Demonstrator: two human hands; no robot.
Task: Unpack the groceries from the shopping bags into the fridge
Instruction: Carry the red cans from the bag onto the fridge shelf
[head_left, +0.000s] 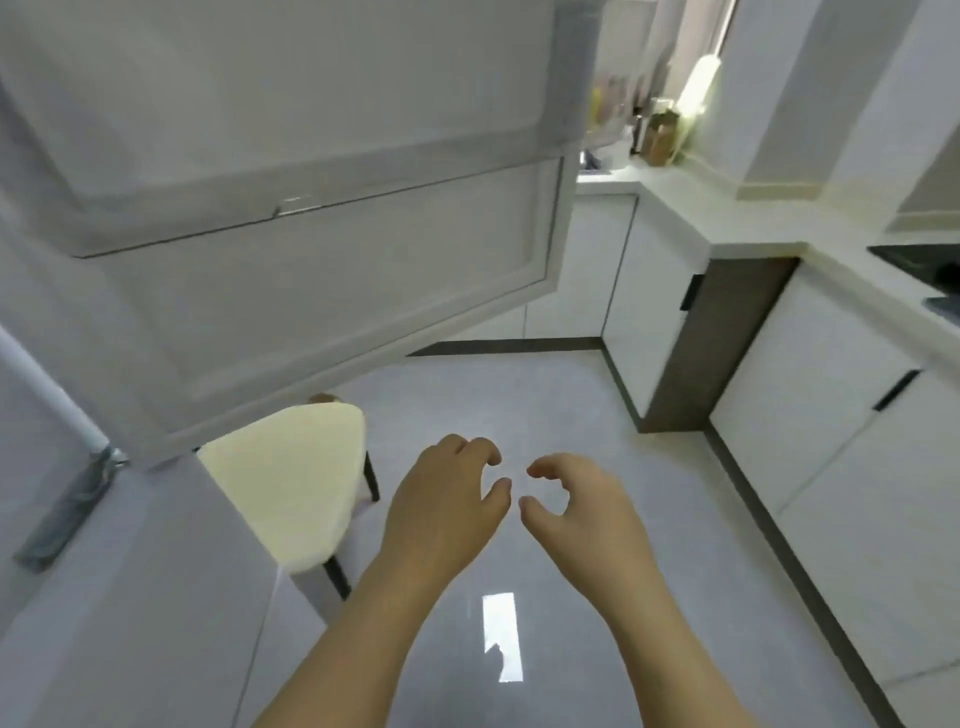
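The white fridge door (322, 156) stands swung open across the upper left, its inner side with a clear door shelf (291, 208) facing me. My left hand (447, 493) and my right hand (576, 504) hover side by side over the grey floor, fingers loosely curled towards each other, holding nothing. No shopping bag or grocery item shows in this view. The fridge's lower body (130, 571) fills the bottom left.
A cream-seated stool (291, 478) with dark legs stands under the open door, left of my hands. White cabinets (831, 415) and a pale counter (727, 218) run along the right, with bottles (660, 135) at the far end. Glossy floor tiles (519, 395) lie ahead.
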